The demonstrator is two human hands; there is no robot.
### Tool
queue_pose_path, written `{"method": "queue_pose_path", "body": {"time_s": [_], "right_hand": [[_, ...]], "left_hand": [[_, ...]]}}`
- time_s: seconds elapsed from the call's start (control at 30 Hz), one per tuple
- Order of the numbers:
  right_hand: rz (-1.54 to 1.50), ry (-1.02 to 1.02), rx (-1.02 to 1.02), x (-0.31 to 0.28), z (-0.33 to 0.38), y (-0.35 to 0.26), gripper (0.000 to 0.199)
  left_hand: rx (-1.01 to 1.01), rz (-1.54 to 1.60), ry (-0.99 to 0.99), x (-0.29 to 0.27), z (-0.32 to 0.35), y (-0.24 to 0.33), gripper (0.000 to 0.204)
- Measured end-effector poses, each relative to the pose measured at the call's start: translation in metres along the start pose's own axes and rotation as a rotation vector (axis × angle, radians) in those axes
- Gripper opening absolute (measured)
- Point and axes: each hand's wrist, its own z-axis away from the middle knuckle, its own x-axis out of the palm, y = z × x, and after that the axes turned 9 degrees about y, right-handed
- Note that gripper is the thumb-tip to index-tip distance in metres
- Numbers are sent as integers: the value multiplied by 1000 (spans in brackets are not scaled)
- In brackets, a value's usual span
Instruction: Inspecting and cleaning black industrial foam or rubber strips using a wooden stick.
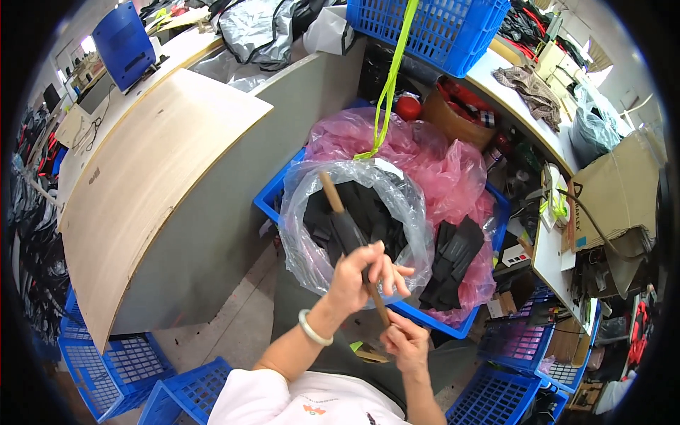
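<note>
A wooden stick (330,191) slants across the open clear plastic bag (297,244), its bare tip pointing away from me. Around its middle sits a black fabric sleeve (346,231). My left hand (358,275) wraps the sleeve and stick, some fingers partly extended. Closer to my body, my right hand (406,341) grips the stick's lower end. Many black fabric pieces (372,202) lie inside the bag. To its right, a stack of black fabric pieces (453,258) rests on pink plastic sheeting (453,170) in a blue crate (265,200).
A grey-sided wooden table (205,212) curves along the left. Another blue crate (425,32) hangs over the far side, with a yellow-green strap (388,92) running down from it. Blue baskets (188,389) stand at lower left. On the right, a cardboard box (616,188) sits on a cluttered bench.
</note>
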Motion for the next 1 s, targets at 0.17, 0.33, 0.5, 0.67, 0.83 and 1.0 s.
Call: {"method": "queue_pose_path", "body": {"time_s": [0.17, 0.33, 0.5, 0.67, 0.83, 1.0], "right_hand": [[-136, -68, 42, -14, 7, 16, 34], [-163, -43, 97, -16, 12, 17, 34], [-62, -7, 69, -15, 2, 10, 33], [93, 76, -27, -11, -1, 5, 31], [491, 156, -271, -27, -17, 0, 32], [838, 176, -615, -81, -71, -3, 31]], "left_hand": [[137, 67, -27, -13, -4, 18, 55], [139, 103, -58, -14, -9, 17, 64], [262, -164, 422, -6, -14, 23, 54], [316, -405, 465, -39, -17, 21, 44], [112, -225, 369, -45, -22, 33, 54], [213, -160, 486, -96, -47, 51, 53]]}}
